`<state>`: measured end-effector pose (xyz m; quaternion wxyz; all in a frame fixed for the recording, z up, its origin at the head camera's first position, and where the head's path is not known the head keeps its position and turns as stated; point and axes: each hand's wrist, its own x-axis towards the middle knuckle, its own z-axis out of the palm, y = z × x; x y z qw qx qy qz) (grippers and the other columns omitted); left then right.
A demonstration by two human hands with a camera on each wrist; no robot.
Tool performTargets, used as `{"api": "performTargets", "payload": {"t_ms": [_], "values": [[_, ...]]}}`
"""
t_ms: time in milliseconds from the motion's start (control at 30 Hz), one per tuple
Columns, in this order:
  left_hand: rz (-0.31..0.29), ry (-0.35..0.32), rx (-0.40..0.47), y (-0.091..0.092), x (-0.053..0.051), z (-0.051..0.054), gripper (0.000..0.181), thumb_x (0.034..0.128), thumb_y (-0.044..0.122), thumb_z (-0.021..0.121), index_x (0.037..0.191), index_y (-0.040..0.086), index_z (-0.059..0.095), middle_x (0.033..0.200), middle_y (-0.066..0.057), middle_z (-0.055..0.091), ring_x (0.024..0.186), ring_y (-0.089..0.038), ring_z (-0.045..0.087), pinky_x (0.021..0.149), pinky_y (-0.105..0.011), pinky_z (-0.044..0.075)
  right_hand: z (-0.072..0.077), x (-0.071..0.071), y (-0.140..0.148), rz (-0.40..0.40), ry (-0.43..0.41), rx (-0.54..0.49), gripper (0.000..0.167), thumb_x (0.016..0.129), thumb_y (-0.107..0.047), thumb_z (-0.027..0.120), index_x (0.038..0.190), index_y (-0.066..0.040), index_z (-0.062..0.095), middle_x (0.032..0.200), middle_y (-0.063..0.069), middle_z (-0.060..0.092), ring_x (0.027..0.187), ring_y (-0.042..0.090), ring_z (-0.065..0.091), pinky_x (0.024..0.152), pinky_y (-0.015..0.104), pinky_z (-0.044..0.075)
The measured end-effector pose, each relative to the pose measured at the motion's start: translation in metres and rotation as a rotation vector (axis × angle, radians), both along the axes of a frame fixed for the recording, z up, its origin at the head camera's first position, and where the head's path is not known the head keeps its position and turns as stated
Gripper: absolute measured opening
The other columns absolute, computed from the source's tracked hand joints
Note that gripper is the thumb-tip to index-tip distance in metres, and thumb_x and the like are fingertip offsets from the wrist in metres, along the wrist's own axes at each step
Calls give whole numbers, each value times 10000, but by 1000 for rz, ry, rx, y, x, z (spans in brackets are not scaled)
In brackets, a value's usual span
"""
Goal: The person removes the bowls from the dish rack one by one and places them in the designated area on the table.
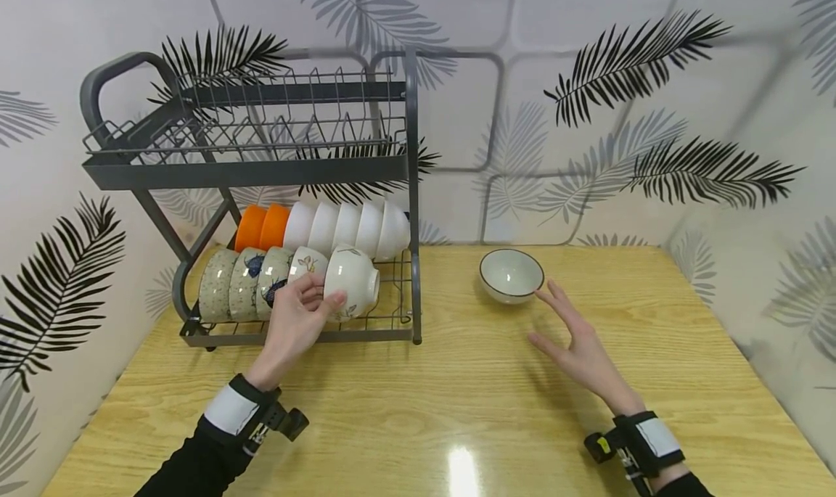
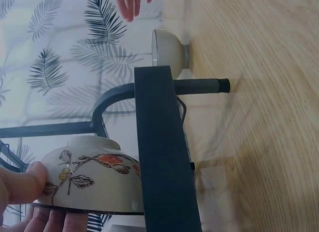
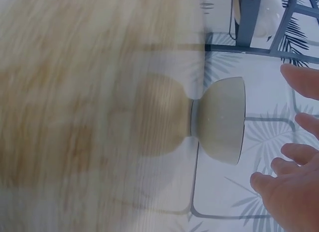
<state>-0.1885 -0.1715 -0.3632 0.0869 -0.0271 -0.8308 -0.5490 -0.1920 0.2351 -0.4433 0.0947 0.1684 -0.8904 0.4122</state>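
A round, dark-rimmed bowl (image 1: 511, 276) sits upright right of the frame's center on a wood-grain table (image 1: 392, 410), up and left of the nearer right hand (image 1: 581, 348), whose fingers spread apart, holding nothing. Left of center, the left hand (image 1: 297, 319) pinches the edge of a glossy floral-print bowl (image 1: 353, 283), turned sideways, foot facing right, at the front row's end in a gray metal dish rack (image 1: 261, 175). Smooth white bowls (image 1: 323, 228) and orange bowls (image 1: 251, 227) line up behind; speckled bowls (image 1: 214, 286) stand farther left.
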Motion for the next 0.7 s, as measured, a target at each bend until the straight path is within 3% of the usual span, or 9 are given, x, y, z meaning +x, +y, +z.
{"api": "performTargets", "payload": {"t_ms": [200,300,367,433,633,700], "values": [[-61,65,4,4,8,-2,263,938,51,695,1161,-75,634,1124,-288,717,935,-211,749,749,-199,598,5,5,0,40,-64,-78,656,949,-115,693,1524,-28,391,1670,243,169,1516,525,164,1160,749,210],[-85,118,-14,7,12,-4,212,914,12,708,1099,-71,648,1053,-268,730,850,-87,716,744,-223,611,8,8,0,79,-69,-134,645,959,-102,676,1525,-9,381,1664,245,188,1520,500,158,1279,400,255],[-99,155,-39,9,15,-5,191,898,-3,716,1068,-63,652,1020,-245,727,828,-50,685,746,-206,605,10,9,-1,101,-79,-170,641,966,-104,668,1527,-5,375,1663,237,202,1518,479,166,1225,149,258],[-115,198,-65,11,18,-7,189,884,-15,724,1057,-52,658,1004,-221,722,833,-80,683,744,-187,596,12,10,-2,118,-103,-213,646,971,-113,664,1536,-18,366,1664,224,214,1525,428,177,1110,-17,237],[-179,417,-193,16,25,-10,210,839,-13,767,1032,-4,686,984,-137,743,853,-195,712,764,-239,603,19,15,-4,179,-188,-339,685,973,-107,659,1568,-59,323,1664,194,236,1516,20,258,1142,41,286],[-199,496,-242,18,27,-12,214,824,-6,782,1016,15,689,951,-108,754,817,-167,703,734,-261,600,22,17,-5,198,-209,-367,690,976,-102,652,1574,-60,310,1665,199,227,1489,-28,272,1144,59,300]]}}
